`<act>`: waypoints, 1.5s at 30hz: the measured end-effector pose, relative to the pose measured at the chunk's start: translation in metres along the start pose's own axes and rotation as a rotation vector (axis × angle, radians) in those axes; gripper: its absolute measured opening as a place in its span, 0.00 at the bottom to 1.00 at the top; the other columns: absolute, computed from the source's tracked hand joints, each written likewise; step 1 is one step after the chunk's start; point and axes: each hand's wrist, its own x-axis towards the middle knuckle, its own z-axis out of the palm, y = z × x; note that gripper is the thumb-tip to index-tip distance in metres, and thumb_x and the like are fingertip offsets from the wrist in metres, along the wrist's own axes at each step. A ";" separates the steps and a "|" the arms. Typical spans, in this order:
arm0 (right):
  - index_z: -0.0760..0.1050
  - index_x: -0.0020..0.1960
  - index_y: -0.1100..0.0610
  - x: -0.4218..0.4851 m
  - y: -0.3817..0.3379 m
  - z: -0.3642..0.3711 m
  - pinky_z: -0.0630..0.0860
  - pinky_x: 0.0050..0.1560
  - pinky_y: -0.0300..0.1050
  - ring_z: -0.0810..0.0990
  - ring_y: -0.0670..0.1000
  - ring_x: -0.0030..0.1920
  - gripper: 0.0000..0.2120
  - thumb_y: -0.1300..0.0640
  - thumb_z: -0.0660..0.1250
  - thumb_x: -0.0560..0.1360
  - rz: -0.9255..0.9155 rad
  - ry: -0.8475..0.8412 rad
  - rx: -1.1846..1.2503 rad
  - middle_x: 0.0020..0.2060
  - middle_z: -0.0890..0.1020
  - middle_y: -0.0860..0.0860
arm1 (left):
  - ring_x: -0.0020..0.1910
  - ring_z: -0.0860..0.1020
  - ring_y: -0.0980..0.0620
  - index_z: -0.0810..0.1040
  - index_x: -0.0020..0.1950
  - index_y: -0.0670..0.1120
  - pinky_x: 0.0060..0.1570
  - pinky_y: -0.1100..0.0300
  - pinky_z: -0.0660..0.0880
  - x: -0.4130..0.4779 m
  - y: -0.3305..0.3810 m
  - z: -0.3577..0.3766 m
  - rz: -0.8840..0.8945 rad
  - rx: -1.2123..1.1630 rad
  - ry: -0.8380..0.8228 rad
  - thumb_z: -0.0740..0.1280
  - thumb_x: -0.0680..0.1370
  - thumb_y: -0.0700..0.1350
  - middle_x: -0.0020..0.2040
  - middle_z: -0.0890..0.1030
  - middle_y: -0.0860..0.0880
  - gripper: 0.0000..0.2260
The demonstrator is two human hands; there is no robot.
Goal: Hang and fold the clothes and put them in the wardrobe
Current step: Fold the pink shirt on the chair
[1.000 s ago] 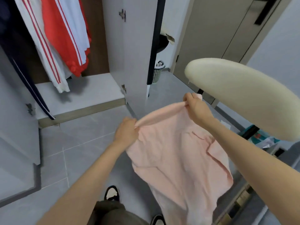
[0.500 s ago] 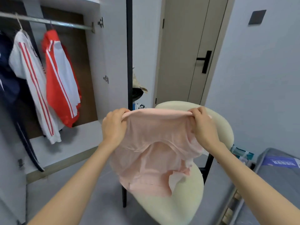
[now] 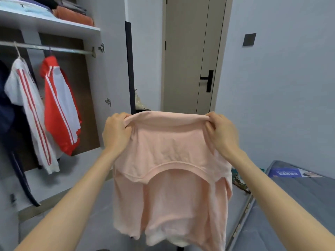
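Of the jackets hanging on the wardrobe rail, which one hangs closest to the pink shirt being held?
The red jacket, rightmost on the rail. The white jacket with red stripes hangs further left, away from the pink shirt.

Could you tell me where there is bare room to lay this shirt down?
For the pink shirt: the mattress beside the blue packet is bare, as is the wardrobe base right of the red jacket. The top shelf is piled.

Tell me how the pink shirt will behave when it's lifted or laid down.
Likely floppy: the pink shirt hangs limp below the left hand and right hand, with folds and a wavy hem. Probably light: a pinch grip at each end of its top edge carries it all. Unlikely to slip, since cloth bunches where it is held.
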 end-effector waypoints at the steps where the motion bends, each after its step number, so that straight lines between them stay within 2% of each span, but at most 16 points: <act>1: 0.73 0.48 0.52 -0.001 0.002 0.004 0.61 0.33 0.46 0.73 0.55 0.40 0.06 0.57 0.57 0.79 0.004 -0.035 -0.013 0.40 0.74 0.49 | 0.50 0.75 0.43 0.81 0.53 0.47 0.44 0.44 0.78 -0.002 -0.002 0.002 0.002 0.043 -0.008 0.67 0.78 0.40 0.49 0.80 0.46 0.07; 4: 0.73 0.48 0.56 -0.003 0.020 0.030 0.62 0.38 0.49 0.73 0.58 0.42 0.07 0.59 0.56 0.79 0.049 -0.151 0.003 0.41 0.74 0.54 | 0.50 0.72 0.44 0.81 0.50 0.46 0.39 0.48 0.75 -0.004 -0.011 0.021 0.036 0.179 -0.105 0.65 0.78 0.41 0.48 0.77 0.47 0.05; 7: 0.70 0.48 0.55 -0.002 0.041 0.065 0.65 0.41 0.50 0.71 0.59 0.46 0.06 0.60 0.56 0.80 0.115 -0.265 0.061 0.45 0.75 0.57 | 0.47 0.74 0.46 0.77 0.52 0.46 0.35 0.52 0.71 -0.003 -0.025 0.049 0.085 0.275 -0.233 0.63 0.79 0.42 0.50 0.74 0.48 0.05; 11: 0.73 0.53 0.58 0.005 0.073 0.119 0.61 0.43 0.48 0.70 0.58 0.52 0.08 0.60 0.56 0.81 0.200 -0.368 0.065 0.50 0.76 0.58 | 0.47 0.74 0.44 0.75 0.55 0.46 0.39 0.49 0.74 0.004 -0.050 0.097 0.067 0.287 -0.321 0.61 0.81 0.43 0.51 0.73 0.46 0.06; 13: 0.73 0.54 0.59 0.011 0.088 0.145 0.65 0.47 0.49 0.70 0.58 0.53 0.08 0.61 0.56 0.81 0.241 -0.401 0.066 0.52 0.75 0.59 | 0.49 0.73 0.44 0.75 0.56 0.45 0.40 0.49 0.73 0.010 -0.061 0.125 0.036 0.286 -0.355 0.60 0.81 0.42 0.52 0.73 0.46 0.06; 15: 0.71 0.52 0.59 0.018 0.101 0.169 0.69 0.51 0.51 0.70 0.59 0.53 0.06 0.61 0.55 0.81 0.287 -0.419 0.086 0.52 0.73 0.58 | 0.50 0.72 0.44 0.74 0.56 0.45 0.42 0.49 0.73 0.019 -0.070 0.153 -0.005 0.298 -0.387 0.59 0.81 0.41 0.52 0.73 0.46 0.06; 20: 0.73 0.52 0.59 0.042 0.133 0.222 0.69 0.57 0.54 0.69 0.57 0.53 0.06 0.62 0.57 0.80 0.331 -0.397 0.109 0.50 0.72 0.57 | 0.50 0.72 0.45 0.73 0.56 0.46 0.44 0.48 0.74 0.048 -0.093 0.214 -0.064 0.287 -0.434 0.58 0.81 0.41 0.52 0.73 0.46 0.06; 25: 0.73 0.52 0.62 0.056 0.155 0.264 0.69 0.54 0.51 0.70 0.58 0.52 0.06 0.63 0.58 0.79 0.377 -0.400 0.152 0.50 0.71 0.57 | 0.52 0.70 0.46 0.74 0.55 0.45 0.42 0.51 0.72 0.062 -0.111 0.254 -0.086 0.285 -0.431 0.58 0.81 0.39 0.53 0.73 0.46 0.07; 27: 0.73 0.51 0.61 0.053 0.161 0.272 0.66 0.49 0.46 0.69 0.56 0.51 0.06 0.63 0.58 0.79 0.371 -0.402 0.195 0.50 0.71 0.55 | 0.52 0.70 0.47 0.74 0.55 0.45 0.41 0.52 0.70 0.060 -0.116 0.260 -0.081 0.257 -0.403 0.58 0.81 0.38 0.53 0.73 0.46 0.07; 30: 0.74 0.52 0.58 0.030 0.167 0.274 0.66 0.49 0.44 0.69 0.52 0.51 0.06 0.63 0.60 0.79 0.370 -0.403 0.230 0.50 0.71 0.53 | 0.50 0.70 0.46 0.75 0.53 0.46 0.44 0.52 0.70 0.036 -0.123 0.256 -0.042 0.212 -0.378 0.61 0.79 0.37 0.49 0.74 0.47 0.07; 33: 0.74 0.51 0.57 -0.012 0.171 0.269 0.65 0.46 0.39 0.69 0.50 0.50 0.05 0.62 0.61 0.79 0.380 -0.449 0.246 0.51 0.72 0.52 | 0.47 0.70 0.47 0.76 0.50 0.47 0.46 0.53 0.67 -0.008 -0.130 0.246 -0.011 0.208 -0.425 0.64 0.77 0.36 0.47 0.75 0.49 0.07; 35: 0.74 0.51 0.55 -0.045 0.173 0.264 0.66 0.45 0.39 0.71 0.50 0.50 0.05 0.61 0.60 0.79 0.394 -0.510 0.232 0.51 0.71 0.50 | 0.46 0.69 0.48 0.75 0.47 0.48 0.44 0.54 0.66 -0.040 -0.136 0.239 0.000 0.237 -0.489 0.65 0.75 0.35 0.46 0.75 0.50 0.08; 38: 0.75 0.51 0.56 -0.097 0.175 0.254 0.71 0.46 0.45 0.73 0.51 0.49 0.04 0.60 0.62 0.78 0.394 -0.633 0.152 0.53 0.74 0.50 | 0.46 0.70 0.45 0.75 0.45 0.47 0.41 0.55 0.61 -0.091 -0.145 0.228 0.005 0.296 -0.605 0.66 0.71 0.32 0.45 0.75 0.49 0.10; 41: 0.76 0.50 0.55 -0.141 0.171 0.245 0.68 0.47 0.41 0.74 0.50 0.47 0.05 0.63 0.63 0.76 0.430 -0.743 0.149 0.54 0.76 0.51 | 0.50 0.72 0.43 0.75 0.45 0.45 0.43 0.53 0.61 -0.134 -0.148 0.221 0.005 0.389 -0.727 0.64 0.72 0.34 0.47 0.76 0.47 0.07; 45: 0.76 0.55 0.54 -0.185 0.168 0.233 0.72 0.51 0.45 0.76 0.51 0.53 0.10 0.61 0.60 0.77 0.411 -0.889 0.009 0.56 0.76 0.49 | 0.55 0.71 0.46 0.71 0.50 0.51 0.47 0.55 0.60 -0.173 -0.145 0.214 0.016 0.527 -0.900 0.59 0.76 0.39 0.52 0.75 0.49 0.07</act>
